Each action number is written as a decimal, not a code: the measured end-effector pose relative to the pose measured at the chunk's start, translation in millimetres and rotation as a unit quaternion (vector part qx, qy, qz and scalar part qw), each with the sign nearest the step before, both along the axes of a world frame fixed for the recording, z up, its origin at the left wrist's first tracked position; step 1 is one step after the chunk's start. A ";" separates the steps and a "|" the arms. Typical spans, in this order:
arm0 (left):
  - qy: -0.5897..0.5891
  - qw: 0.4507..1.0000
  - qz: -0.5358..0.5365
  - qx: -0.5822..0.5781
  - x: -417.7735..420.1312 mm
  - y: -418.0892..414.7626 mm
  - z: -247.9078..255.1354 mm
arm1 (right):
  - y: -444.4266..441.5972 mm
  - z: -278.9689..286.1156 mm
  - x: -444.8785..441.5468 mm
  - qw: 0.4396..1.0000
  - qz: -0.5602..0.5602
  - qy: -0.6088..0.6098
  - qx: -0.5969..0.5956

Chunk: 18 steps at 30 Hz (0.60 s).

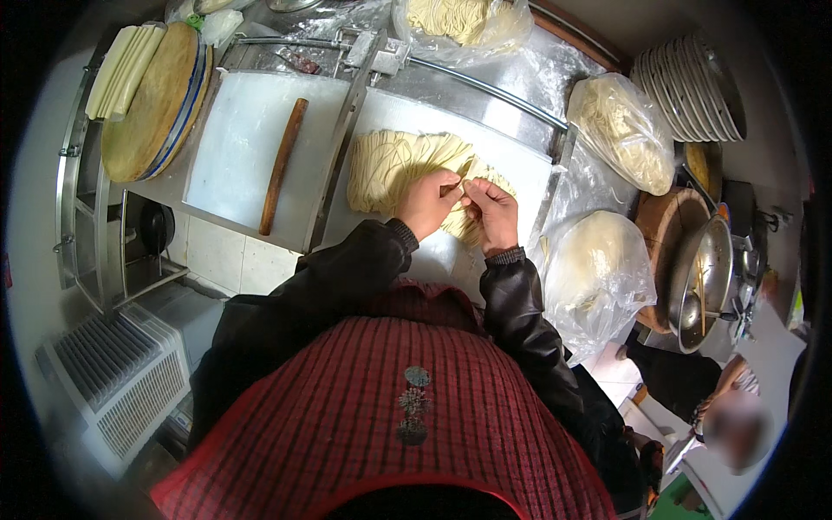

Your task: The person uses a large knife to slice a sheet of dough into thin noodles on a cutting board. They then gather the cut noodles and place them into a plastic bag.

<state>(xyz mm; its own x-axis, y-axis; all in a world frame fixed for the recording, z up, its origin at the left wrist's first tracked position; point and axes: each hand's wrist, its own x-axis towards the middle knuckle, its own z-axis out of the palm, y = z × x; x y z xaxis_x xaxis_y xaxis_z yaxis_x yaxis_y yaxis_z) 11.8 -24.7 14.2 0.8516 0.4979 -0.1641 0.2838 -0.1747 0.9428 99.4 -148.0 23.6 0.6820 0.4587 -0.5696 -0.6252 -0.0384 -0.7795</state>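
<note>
A heap of fresh noodles [383,166] lies on the white board [439,107] in front of me. My left hand [429,203] is over the right part of the heap, thumb and fingers bent together. Close beside it, nearly touching at the fingertips, my right hand [492,209] pinches a small bit of noodle dough, with more noodles under and behind it. Whether my left fingers also grip some dough is hard to see. A metal frame with a bar [341,149] borders the board on the left, and a wooden rolling pin [283,167] rests on the white surface beyond it.
Bagged noodles [621,133] and a bagged dough mass [598,260] sit on the right, near stacked plates [686,91] and a metal wok [705,286]. More bagged noodles [448,19] lie at the back. Round wooden boards [153,107] carry dough sheets [123,71] at left. Another person [728,416] is at lower right.
</note>
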 end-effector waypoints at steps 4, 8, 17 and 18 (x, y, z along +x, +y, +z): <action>0.021 1.000 -0.007 -0.002 8.2 2.5 -8.9 | -3.0 1.7 -5.5 0.999 -0.012 -0.038 -0.011; 0.055 0.996 -0.002 -0.074 10.2 7.4 -2.2 | -7.0 -1.0 -6.7 0.997 0.008 -0.075 -0.029; 0.047 0.997 0.016 -0.052 8.8 5.4 -11.4 | 1.0 0.6 -11.2 0.995 0.011 -0.081 -0.062; 0.047 0.997 0.020 -0.052 8.8 5.3 -13.8 | 1.6 0.3 -10.5 0.994 0.017 -0.083 -0.064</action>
